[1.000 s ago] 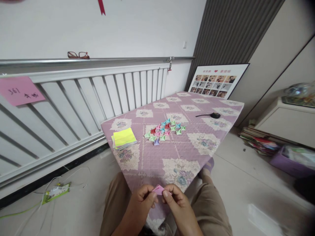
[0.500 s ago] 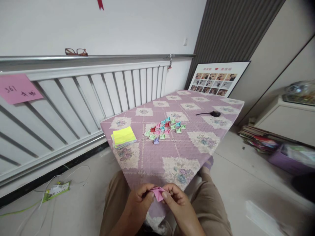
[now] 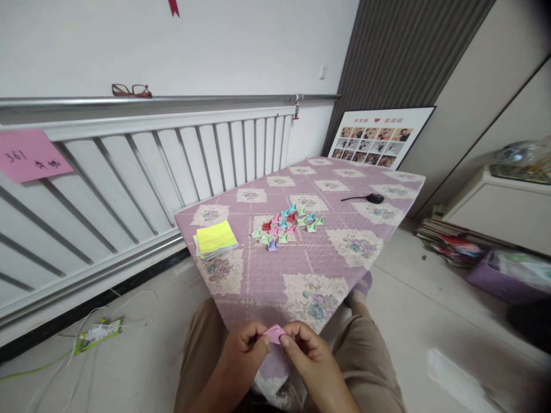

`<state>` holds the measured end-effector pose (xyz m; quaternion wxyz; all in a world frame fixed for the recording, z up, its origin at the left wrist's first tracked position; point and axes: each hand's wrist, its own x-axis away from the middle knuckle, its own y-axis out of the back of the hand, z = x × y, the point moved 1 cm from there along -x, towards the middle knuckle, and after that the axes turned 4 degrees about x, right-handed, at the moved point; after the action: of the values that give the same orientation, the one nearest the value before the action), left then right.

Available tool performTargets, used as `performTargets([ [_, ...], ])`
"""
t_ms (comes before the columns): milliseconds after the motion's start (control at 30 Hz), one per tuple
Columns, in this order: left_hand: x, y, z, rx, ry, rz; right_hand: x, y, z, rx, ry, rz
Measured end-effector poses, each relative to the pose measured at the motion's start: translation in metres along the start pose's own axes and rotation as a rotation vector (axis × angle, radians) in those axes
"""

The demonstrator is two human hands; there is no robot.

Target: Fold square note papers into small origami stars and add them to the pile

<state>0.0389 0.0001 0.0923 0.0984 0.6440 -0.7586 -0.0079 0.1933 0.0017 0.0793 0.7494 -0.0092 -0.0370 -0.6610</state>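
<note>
A small folded pink paper piece [image 3: 275, 332] is pinched between my left hand [image 3: 244, 347] and my right hand [image 3: 306, 351], low in the view over my lap, just in front of the near corner of the table. Farther up, a cluster of several small folded paper shapes [image 3: 287, 226] in pink, green, blue and red lies on the purple floral tablecloth [image 3: 275, 275]. A stack of yellow square paper sheets [image 3: 216, 239] sits on the table's left part.
A black small object with a cord [image 3: 373, 198] lies at the table's far right. A white radiator [image 3: 142, 166] runs along the wall with red glasses [image 3: 131, 90] on its top ledge. A framed photo board [image 3: 376, 140] leans behind. Books [image 3: 447, 246] and a cable [image 3: 103, 327] lie on the floor.
Both hands keep working the pink paper; it was turned flatter and lower half a second ago and now sits pinched higher between the fingertips. The view drifted slightly.
</note>
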Motion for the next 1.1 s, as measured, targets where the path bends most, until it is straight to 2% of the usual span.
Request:
performTargets([
  [133, 0.0, -0.001, 0.004, 0.06, -0.001, 0.025, -0.001, -0.003, -0.002, 0.023, -0.034, -0.044],
  [367, -0.005, -0.005, 0.013, 0.192, 0.099, -0.026, 0.001, -0.008, 0.0, 0.019, -0.037, 0.016],
  [567, -0.008, -0.001, 0.016, 0.18, 0.138, -0.052, 0.004, -0.005, -0.001, 0.192, 0.049, 0.076],
  [733, -0.007, -0.001, 0.011, 0.183, 0.134, -0.04, 0.003, -0.005, -0.001, 0.286, 0.054, 0.055],
  [900, -0.003, -0.003, 0.005, 0.21, 0.157, -0.052, 0.003, -0.004, 0.001, 0.219, 0.078, 0.047],
  [1100, 0.001, -0.004, 0.009, 0.224, 0.115, 0.055, 0.005, -0.004, 0.005, 0.118, 0.02, 0.028],
])
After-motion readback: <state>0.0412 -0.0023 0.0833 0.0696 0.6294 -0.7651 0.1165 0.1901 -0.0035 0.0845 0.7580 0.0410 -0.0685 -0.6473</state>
